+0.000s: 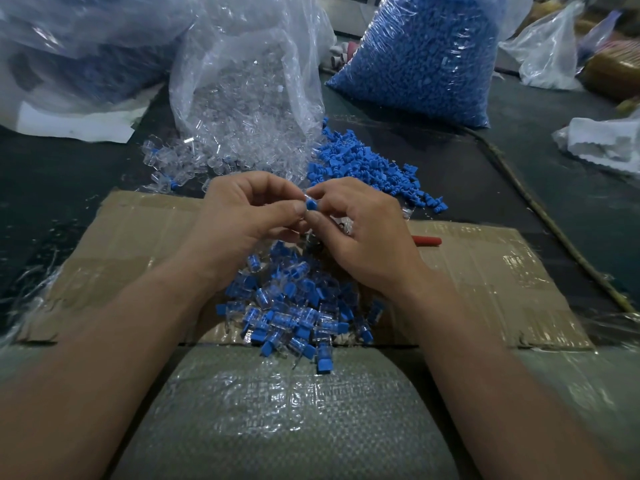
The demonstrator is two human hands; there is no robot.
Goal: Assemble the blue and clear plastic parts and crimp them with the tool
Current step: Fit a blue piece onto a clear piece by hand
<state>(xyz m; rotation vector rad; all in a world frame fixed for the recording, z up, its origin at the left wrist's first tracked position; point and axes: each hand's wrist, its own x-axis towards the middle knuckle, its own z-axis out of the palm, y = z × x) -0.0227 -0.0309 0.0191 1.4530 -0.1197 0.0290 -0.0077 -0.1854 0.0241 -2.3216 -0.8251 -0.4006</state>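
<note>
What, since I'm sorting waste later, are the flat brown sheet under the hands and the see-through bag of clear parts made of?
Flat brown sheet: likely corrugated cardboard, matt, partly covered in glossy tape; its torn edge shows ribbing. See-through bag of clear parts: apparently thin glossy plastic film; it crinkles and glints.

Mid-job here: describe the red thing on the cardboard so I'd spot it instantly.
Find the flattened cardboard sheet in front of the person. From behind the right hand, a short red handle sticks out rightward on it. Nothing else nearby is red.
</note>
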